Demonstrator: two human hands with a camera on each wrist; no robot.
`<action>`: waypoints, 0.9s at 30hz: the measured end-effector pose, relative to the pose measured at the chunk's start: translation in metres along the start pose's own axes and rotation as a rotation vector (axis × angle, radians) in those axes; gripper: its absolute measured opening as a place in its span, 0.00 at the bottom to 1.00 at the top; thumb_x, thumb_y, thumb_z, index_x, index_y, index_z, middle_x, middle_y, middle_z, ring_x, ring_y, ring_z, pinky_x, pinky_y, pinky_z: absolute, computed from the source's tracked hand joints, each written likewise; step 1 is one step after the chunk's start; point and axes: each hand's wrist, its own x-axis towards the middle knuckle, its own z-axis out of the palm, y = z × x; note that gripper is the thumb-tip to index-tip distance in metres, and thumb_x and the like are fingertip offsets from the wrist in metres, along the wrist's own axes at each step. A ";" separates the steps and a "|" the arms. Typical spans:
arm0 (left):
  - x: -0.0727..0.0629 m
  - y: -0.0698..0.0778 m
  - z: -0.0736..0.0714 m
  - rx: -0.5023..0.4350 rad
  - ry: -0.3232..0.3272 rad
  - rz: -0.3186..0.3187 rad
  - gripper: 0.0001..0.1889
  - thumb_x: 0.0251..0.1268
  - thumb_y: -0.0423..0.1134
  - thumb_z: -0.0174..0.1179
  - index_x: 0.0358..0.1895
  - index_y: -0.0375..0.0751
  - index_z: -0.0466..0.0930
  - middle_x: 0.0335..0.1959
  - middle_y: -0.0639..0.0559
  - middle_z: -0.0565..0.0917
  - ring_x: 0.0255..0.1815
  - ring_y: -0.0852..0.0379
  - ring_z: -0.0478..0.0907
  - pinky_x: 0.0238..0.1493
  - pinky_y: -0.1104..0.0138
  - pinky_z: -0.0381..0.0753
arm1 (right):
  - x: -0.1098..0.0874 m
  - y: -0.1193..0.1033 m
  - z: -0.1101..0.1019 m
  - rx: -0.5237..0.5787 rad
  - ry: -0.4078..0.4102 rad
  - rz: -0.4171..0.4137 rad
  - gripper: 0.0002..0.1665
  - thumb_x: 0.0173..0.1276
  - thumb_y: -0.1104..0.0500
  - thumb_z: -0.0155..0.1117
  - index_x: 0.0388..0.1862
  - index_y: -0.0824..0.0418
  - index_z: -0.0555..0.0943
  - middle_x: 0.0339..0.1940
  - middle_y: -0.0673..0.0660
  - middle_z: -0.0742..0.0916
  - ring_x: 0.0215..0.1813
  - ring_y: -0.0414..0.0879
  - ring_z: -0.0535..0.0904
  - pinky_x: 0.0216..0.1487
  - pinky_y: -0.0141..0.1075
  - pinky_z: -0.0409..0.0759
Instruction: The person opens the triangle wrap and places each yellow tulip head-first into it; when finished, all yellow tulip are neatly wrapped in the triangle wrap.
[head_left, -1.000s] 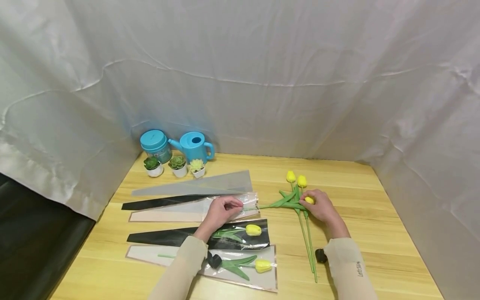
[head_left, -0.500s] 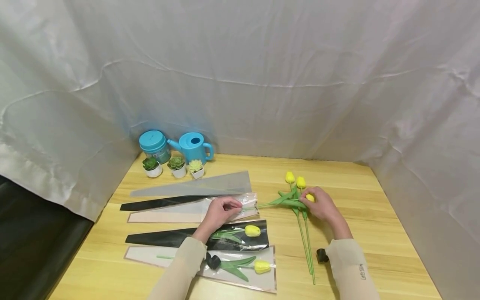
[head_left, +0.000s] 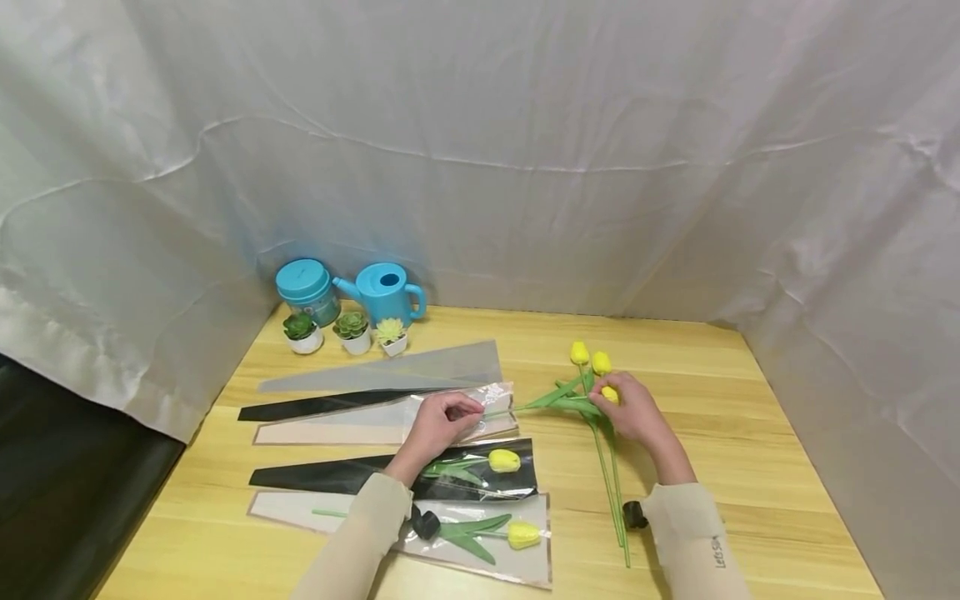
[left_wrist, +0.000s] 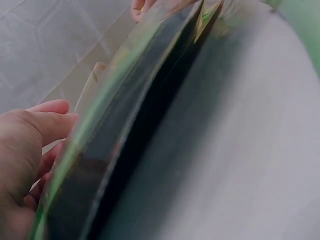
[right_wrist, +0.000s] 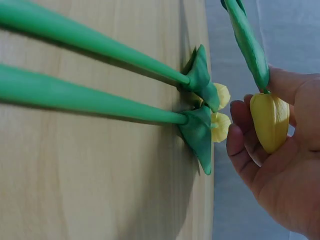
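My right hand (head_left: 633,410) pinches a yellow artificial tulip (right_wrist: 270,122) just below its bloom, which lies against the palm in the right wrist view. The tulip's stem points left, its lower end inside the mouth of a clear-fronted flower sleeve (head_left: 322,432) with a white back. At that mouth my left hand (head_left: 438,423) pinches the sleeve between thumb and fingers. Two more yellow tulips, one bloom (head_left: 579,353) beside another bloom (head_left: 601,363), lie on the table under the held tulip's leaves. In the left wrist view, sleeve film hides much of the work.
Nearer me lie a black sleeve (head_left: 322,473) and a white sleeve (head_left: 536,562), each with a tulip inside. Beyond are another black sleeve (head_left: 300,408) and a grey sleeve (head_left: 450,364). Small potted succulents (head_left: 352,332), a blue watering can (head_left: 381,296) and a lidded tub (head_left: 303,283) stand back left.
My right hand has moved slightly left with the tulip, bringing its leaves nearer the sleeve's mouth. The left hand has stayed in place on the sleeve.
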 end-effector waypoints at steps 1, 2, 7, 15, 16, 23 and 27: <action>0.000 0.001 0.000 0.006 0.008 0.008 0.04 0.66 0.38 0.73 0.41 0.50 0.93 0.39 0.56 0.91 0.30 0.63 0.82 0.33 0.69 0.83 | 0.000 0.000 0.000 0.008 0.003 0.005 0.07 0.79 0.55 0.62 0.44 0.58 0.82 0.64 0.70 0.79 0.71 0.73 0.71 0.70 0.69 0.68; -0.001 0.003 0.000 0.015 0.017 0.015 0.04 0.65 0.38 0.73 0.41 0.50 0.93 0.39 0.57 0.91 0.29 0.63 0.81 0.32 0.69 0.82 | 0.000 -0.001 0.000 0.011 0.006 0.008 0.08 0.80 0.55 0.62 0.44 0.58 0.82 0.64 0.70 0.79 0.71 0.72 0.71 0.70 0.69 0.68; -0.002 0.013 0.001 0.078 0.032 0.059 0.05 0.64 0.37 0.74 0.40 0.52 0.93 0.38 0.58 0.90 0.31 0.64 0.80 0.32 0.70 0.80 | -0.001 -0.004 0.001 0.028 0.014 0.013 0.08 0.80 0.55 0.62 0.45 0.58 0.83 0.66 0.69 0.78 0.72 0.72 0.69 0.72 0.70 0.66; -0.002 0.022 0.007 0.101 0.020 0.084 0.04 0.65 0.40 0.73 0.39 0.56 0.92 0.36 0.61 0.89 0.33 0.65 0.80 0.33 0.69 0.79 | -0.001 -0.014 0.014 0.065 -0.019 -0.041 0.05 0.78 0.56 0.64 0.43 0.56 0.84 0.62 0.66 0.83 0.71 0.70 0.72 0.71 0.70 0.66; -0.002 0.022 0.008 0.095 0.022 0.080 0.04 0.65 0.40 0.73 0.39 0.57 0.92 0.36 0.62 0.89 0.33 0.65 0.80 0.33 0.69 0.79 | -0.001 -0.016 0.017 0.060 -0.021 -0.048 0.05 0.78 0.56 0.64 0.42 0.55 0.84 0.62 0.65 0.83 0.72 0.70 0.71 0.72 0.70 0.65; -0.001 0.023 0.011 0.059 0.023 0.065 0.05 0.64 0.39 0.74 0.39 0.57 0.93 0.35 0.64 0.88 0.35 0.64 0.81 0.37 0.69 0.80 | 0.001 -0.030 0.031 0.051 -0.019 -0.078 0.04 0.76 0.56 0.66 0.40 0.53 0.84 0.62 0.65 0.84 0.71 0.67 0.73 0.72 0.68 0.67; -0.001 0.023 0.012 0.058 0.016 0.071 0.04 0.64 0.40 0.74 0.39 0.57 0.93 0.36 0.65 0.88 0.36 0.65 0.82 0.37 0.70 0.80 | 0.003 -0.034 0.040 0.048 -0.015 -0.093 0.03 0.75 0.56 0.67 0.39 0.53 0.85 0.62 0.65 0.84 0.69 0.66 0.75 0.71 0.65 0.69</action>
